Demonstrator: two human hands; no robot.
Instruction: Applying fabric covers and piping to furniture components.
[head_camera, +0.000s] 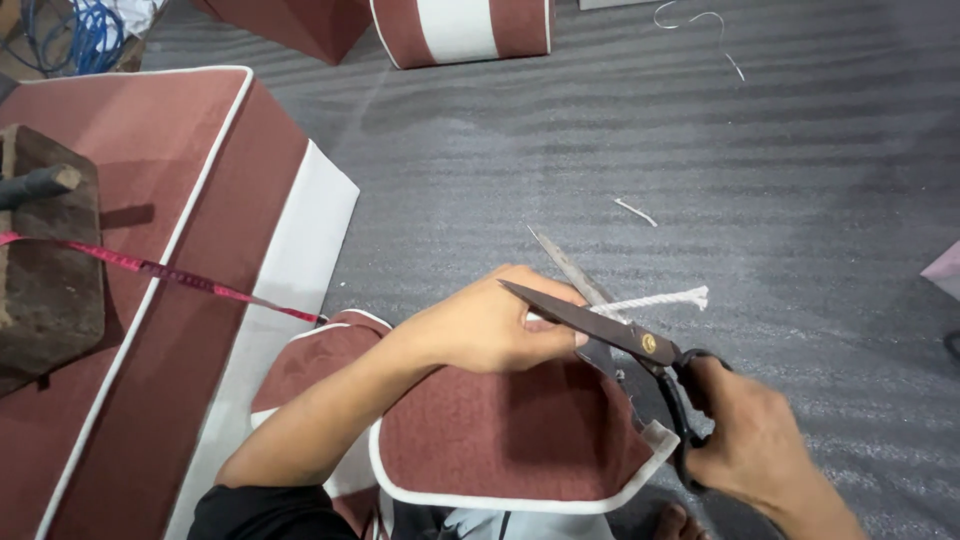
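Seen from above, a person works over a grey ribbed floor mat (800, 150), w/ a dark red cushion cover (500, 440) edged in white piping lying at the mat's near edge, close to the body. Left hand (490, 325) presses down on the cover's far edge, fingers curled round a white cord (660, 298) that sticks out to the right; the grip seems meant to keep the cord taut & steady. Right hand (750, 440) is clenched through the black handles of big scissors (600, 320), blades spread wide apart, the cord lying btwn them just beside the left fingertips. At the mat's left edge sits a large red cushion (160, 280) w/ white trim, a dark wooden block (45, 260) resting on top, prob. as a weight. A red measuring tape (200, 282) runs across that cushion toward the cover. A short white cord scrap (636, 211) lies mid-mat, well apart from the hands. Another red-and-white cushion (460, 28) stands at the far edge, a blue cable coil (80, 30) in the far left corner.
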